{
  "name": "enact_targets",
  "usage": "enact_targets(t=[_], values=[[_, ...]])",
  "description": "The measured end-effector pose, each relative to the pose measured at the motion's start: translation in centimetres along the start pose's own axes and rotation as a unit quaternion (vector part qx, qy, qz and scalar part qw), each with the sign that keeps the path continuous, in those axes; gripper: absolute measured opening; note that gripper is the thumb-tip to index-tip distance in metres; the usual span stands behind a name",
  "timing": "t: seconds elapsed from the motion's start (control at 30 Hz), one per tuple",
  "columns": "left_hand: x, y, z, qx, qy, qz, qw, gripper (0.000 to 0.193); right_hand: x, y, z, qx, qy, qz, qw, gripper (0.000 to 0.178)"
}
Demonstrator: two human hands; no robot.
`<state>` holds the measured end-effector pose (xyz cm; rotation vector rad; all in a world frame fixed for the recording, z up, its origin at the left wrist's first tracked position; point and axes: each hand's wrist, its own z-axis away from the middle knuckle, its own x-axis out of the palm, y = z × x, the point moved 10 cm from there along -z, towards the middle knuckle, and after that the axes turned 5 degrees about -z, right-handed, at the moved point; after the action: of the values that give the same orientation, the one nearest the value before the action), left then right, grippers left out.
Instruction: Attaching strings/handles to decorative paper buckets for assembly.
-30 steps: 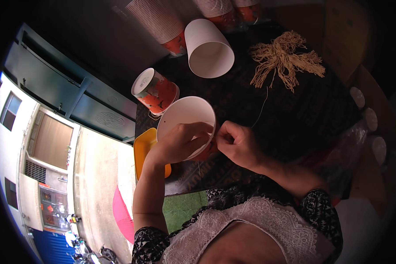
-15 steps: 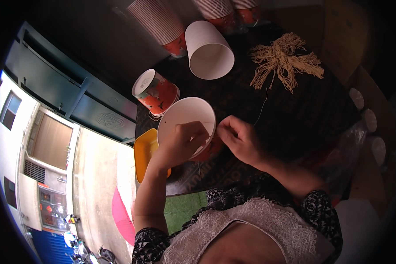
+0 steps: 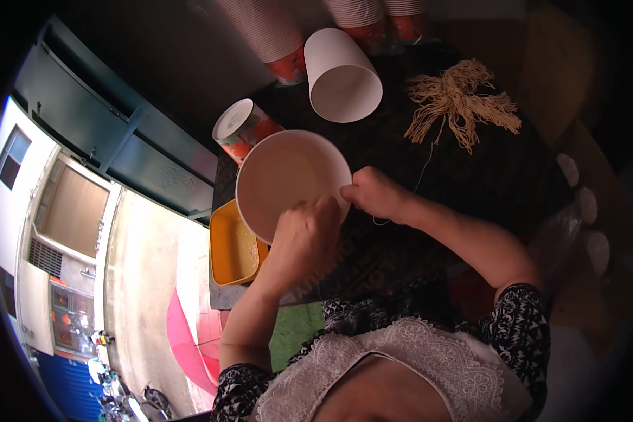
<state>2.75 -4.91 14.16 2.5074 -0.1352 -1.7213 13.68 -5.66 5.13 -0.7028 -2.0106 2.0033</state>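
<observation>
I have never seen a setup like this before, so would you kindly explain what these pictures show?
There is no machine here: a person works with two bare hands. The view comes from a wide fisheye camera worn on the person's head, looking down, so straight edges bend toward the rim. The right hand pinches the rim of a paper bucket, white inside. The left hand is at the bucket's near side; whatever it holds there is hidden. On the dark table are a plain white paper cylinder on its side, a bundle of beige strings, an upturned orange-printed bucket and a yellow plastic tray.
</observation>
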Motion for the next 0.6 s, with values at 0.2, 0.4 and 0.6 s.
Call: enact_targets(t=[0.2, 0.4, 0.6], values=[[8.0, -8.0, -0.9, -0.037, -0.037, 0.022, 0.998, 0.01, -0.4, 4.9, -4.6, 0.052, 0.014, 0.086, 0.995, 0.028], [10.6, -9.1, -2.9, -0.069, -0.051, -0.013, 0.996, 0.014, -1.6, 5.1, -6.1, 0.023, 0.059, 0.311, 0.948, 0.037], [11.8, -11.4, -4.5, -0.152, -0.019, 0.044, 0.987, 0.016, -2.1, 4.1, -5.2, -0.038, 0.172, 0.44, 0.88, 0.028]])
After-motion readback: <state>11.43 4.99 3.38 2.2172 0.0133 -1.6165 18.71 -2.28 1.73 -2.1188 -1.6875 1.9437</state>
